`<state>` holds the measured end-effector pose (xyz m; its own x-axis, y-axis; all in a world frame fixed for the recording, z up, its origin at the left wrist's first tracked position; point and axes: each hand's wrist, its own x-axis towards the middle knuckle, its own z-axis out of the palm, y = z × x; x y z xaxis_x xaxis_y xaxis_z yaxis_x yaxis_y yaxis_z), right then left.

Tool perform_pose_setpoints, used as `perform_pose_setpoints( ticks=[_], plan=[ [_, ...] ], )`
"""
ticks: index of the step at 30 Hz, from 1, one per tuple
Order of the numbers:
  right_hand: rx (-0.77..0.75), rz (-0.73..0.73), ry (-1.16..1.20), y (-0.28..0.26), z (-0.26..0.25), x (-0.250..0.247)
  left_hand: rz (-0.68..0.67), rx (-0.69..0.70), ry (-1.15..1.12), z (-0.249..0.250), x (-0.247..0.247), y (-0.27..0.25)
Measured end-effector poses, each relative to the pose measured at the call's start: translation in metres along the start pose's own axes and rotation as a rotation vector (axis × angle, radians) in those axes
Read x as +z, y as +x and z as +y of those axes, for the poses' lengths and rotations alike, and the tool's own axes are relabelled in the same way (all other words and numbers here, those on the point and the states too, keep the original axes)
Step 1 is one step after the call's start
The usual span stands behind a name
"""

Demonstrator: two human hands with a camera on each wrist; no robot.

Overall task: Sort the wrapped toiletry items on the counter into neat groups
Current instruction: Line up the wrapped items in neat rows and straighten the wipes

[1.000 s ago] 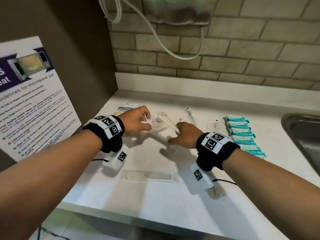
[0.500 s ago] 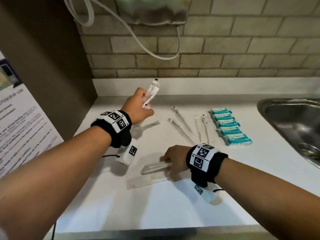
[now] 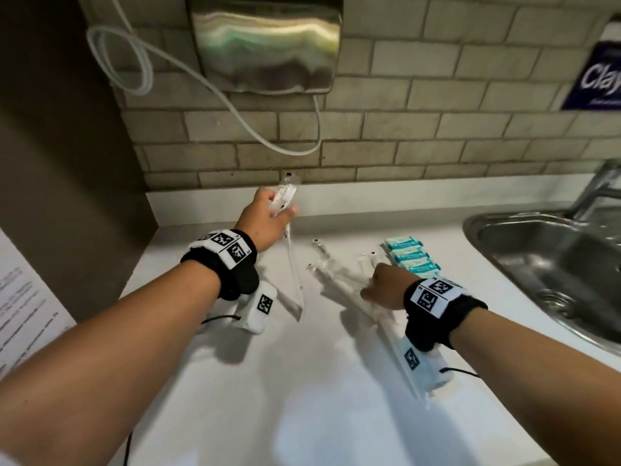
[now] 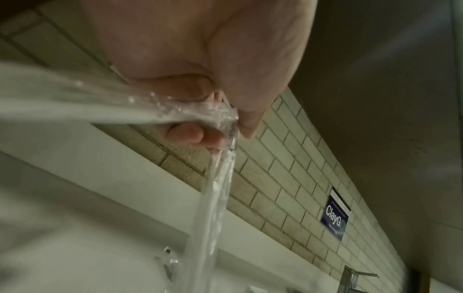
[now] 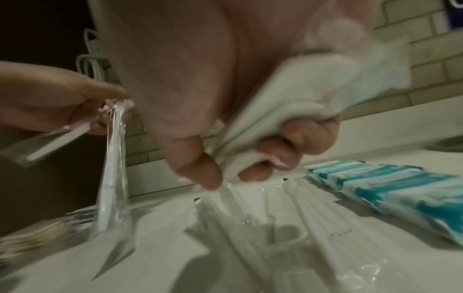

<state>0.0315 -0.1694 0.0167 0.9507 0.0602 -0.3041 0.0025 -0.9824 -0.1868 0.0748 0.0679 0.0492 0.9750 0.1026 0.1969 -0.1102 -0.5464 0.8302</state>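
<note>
My left hand [image 3: 281,210], raised near the back wall, pinches clear-wrapped toothbrush packets [image 3: 293,264]; one hangs down toward the counter. In the left wrist view its fingers [image 4: 190,134] bunch the clear wrappers [image 4: 215,198]. My right hand [image 3: 373,290] grips a long clear-wrapped comb packet [image 3: 391,334] that runs back under the wrist. In the right wrist view the curled fingers [image 5: 283,150] hold the pale wrapper [image 5: 288,95]. More clear toothbrush packets [image 3: 322,260] lie on the white counter [image 3: 302,398]. A neat row of teal soap packets [image 3: 411,257] sits just beyond the right hand.
A steel sink [image 3: 484,230] with a tap [image 3: 598,193] lies at the right. A steel hand dryer [image 3: 265,45] and a looped white cord [image 3: 235,112] hang on the brick wall. A dark panel [image 3: 67,163] bounds the left side.
My left hand has risen toward the back wall with the clear packets. My right hand has picked up the comb packet from the counter's front and carried it up beside the toothbrush packets.
</note>
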Motion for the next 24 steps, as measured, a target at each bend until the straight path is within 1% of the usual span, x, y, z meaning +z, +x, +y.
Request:
perform_pose_setpoints(
  ticks=[2, 5, 9, 12, 13, 17, 21, 24],
  plan=[
    [0.034, 0.063, 0.107, 0.005, -0.002, -0.002, -0.072, -0.085, 0.062, -0.009, 0.012, 0.005],
    [0.012, 0.107, 0.194, 0.011, -0.005, -0.007, -0.147, -0.2, 0.13, -0.031, 0.033, 0.011],
    [-0.009, 0.133, 0.264, 0.026, -0.012, -0.012, -0.193, -0.367, 0.167, -0.054, 0.055, 0.018],
    [-0.027, 0.112, 0.305, 0.038, -0.024, -0.011, -0.266, -0.457, 0.209, -0.055, 0.067, 0.013],
    [-0.044, 0.108, 0.316, 0.041, -0.028, -0.011, -0.288, -0.473, 0.253, -0.054, 0.068, 0.013],
    [-0.099, 0.094, 0.329, 0.05, -0.03, -0.014, -0.29, -0.481, 0.377, -0.052, 0.071, 0.011],
    [-0.133, 0.105, 0.328, 0.054, -0.018, -0.024, -0.274, -0.404, 0.499, -0.053, 0.071, 0.003],
    [-0.141, 0.108, 0.351, 0.059, -0.005, -0.029, -0.329, -0.414, 0.63, -0.046, 0.077, -0.003]
  ],
)
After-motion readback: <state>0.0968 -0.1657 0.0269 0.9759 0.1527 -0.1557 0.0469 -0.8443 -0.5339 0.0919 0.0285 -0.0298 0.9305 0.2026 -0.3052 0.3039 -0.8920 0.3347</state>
